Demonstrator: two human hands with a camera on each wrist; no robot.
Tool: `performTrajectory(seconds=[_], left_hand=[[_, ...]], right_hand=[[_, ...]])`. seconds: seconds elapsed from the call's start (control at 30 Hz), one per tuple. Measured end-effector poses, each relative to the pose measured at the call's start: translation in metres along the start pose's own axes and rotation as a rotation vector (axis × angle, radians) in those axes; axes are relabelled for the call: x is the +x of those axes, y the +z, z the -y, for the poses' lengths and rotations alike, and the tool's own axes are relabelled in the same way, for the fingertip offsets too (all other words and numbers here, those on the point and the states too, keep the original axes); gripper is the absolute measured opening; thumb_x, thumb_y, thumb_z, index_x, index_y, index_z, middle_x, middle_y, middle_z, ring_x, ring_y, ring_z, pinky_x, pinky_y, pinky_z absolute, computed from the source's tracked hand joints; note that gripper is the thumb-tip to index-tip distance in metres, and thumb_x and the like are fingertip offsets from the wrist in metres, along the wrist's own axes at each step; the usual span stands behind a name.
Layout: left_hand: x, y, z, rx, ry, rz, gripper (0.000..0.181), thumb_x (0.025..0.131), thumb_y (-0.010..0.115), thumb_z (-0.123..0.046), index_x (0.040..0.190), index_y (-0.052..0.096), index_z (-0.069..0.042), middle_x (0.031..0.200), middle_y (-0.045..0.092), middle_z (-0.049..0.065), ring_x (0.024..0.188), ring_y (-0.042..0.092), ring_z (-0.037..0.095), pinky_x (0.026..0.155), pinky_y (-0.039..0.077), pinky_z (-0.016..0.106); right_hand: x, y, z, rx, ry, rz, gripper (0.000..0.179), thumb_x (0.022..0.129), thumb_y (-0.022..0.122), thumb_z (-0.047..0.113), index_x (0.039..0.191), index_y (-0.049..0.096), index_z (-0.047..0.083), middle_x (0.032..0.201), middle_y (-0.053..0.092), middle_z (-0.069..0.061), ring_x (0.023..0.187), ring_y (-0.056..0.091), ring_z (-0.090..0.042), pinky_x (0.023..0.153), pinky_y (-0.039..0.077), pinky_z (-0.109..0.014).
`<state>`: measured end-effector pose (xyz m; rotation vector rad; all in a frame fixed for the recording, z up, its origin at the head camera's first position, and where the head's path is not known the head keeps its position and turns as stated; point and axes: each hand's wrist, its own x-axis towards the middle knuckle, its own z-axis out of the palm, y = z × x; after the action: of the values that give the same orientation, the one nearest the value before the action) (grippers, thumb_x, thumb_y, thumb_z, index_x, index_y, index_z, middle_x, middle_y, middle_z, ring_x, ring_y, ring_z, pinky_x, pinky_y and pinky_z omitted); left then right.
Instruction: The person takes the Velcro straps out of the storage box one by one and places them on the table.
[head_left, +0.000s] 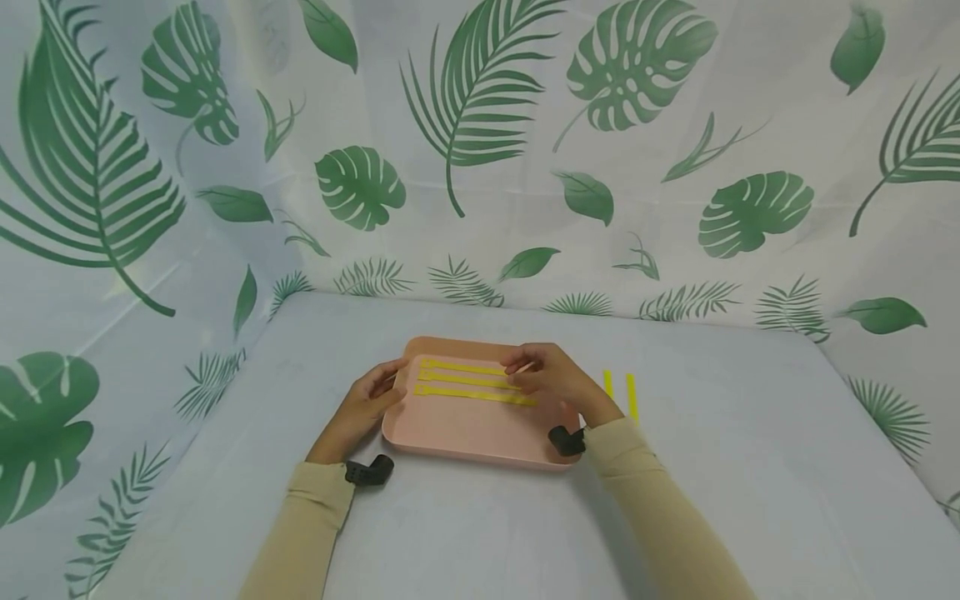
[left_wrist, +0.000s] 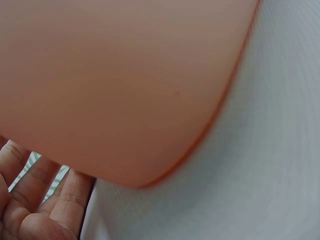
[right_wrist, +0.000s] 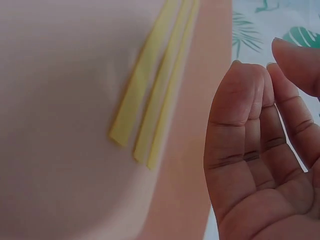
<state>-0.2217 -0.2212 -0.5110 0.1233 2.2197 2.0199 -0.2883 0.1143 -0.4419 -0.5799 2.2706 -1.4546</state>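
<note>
Pink tray on white table; three yellow strips lie side by side in its far half. Left hand at the tray's left edge, fingers relaxed against it. Right hand above the strips' right ends, fingers loosely bent, empty. Two more strips right of the tray.
</note>
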Motion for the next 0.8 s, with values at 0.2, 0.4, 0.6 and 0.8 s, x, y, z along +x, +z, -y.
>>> performTrajectory(seconds=[0.2, 0.4, 0.6, 0.8], left_hand=[[0.0, -0.001, 0.0, 0.014, 0.009, -0.002, 0.059, 0.109, 0.06, -0.005, 0.164, 0.039, 0.002, 0.171, 0.036, 0.024, 0.159, 0.034, 0.04, 0.124, 0.037, 0.044], [-0.001, -0.002, -0.001, 0.015, 0.01, -0.008, 0.059, 0.109, 0.059, -0.004, 0.164, 0.039, 0.002, 0.171, 0.036, 0.024, 0.159, 0.034, 0.041, 0.124, 0.038, 0.044], [0.0, -0.001, -0.001, 0.014, 0.001, -0.009, 0.059, 0.109, 0.06, -0.006, 0.164, 0.039, 0.001, 0.17, 0.038, 0.024, 0.158, 0.035, 0.041, 0.121, 0.042, 0.038], [0.0, 0.0, -0.002, 0.006, 0.0, -0.002, 0.059, 0.109, 0.06, -0.005, 0.165, 0.039, 0.001, 0.17, 0.037, 0.024, 0.158, 0.035, 0.041, 0.118, 0.043, 0.033]], right_hand=[[0.009, 0.012, 0.002, -0.03, 0.13, -0.051, 0.028, 0.098, 0.076, 0.002, 0.125, 0.075, -0.005, 0.113, 0.077, -0.013, 0.089, 0.07, -0.013, 0.079, 0.063, -0.028], [0.015, 0.022, 0.004, 0.025, 0.129, -0.014, 0.028, 0.098, 0.073, -0.005, 0.125, 0.071, -0.01, 0.113, 0.074, -0.017, 0.086, 0.068, -0.014, 0.077, 0.061, -0.027], [0.018, 0.028, 0.007, 0.002, 0.135, 0.001, 0.025, 0.099, 0.071, -0.004, 0.123, 0.071, -0.009, 0.11, 0.072, -0.012, 0.085, 0.065, -0.016, 0.075, 0.058, -0.026], [0.023, 0.035, 0.006, -0.042, 0.08, 0.021, 0.019, 0.096, 0.073, -0.006, 0.115, 0.072, -0.01, 0.101, 0.073, -0.011, 0.078, 0.063, -0.014, 0.067, 0.054, -0.024]])
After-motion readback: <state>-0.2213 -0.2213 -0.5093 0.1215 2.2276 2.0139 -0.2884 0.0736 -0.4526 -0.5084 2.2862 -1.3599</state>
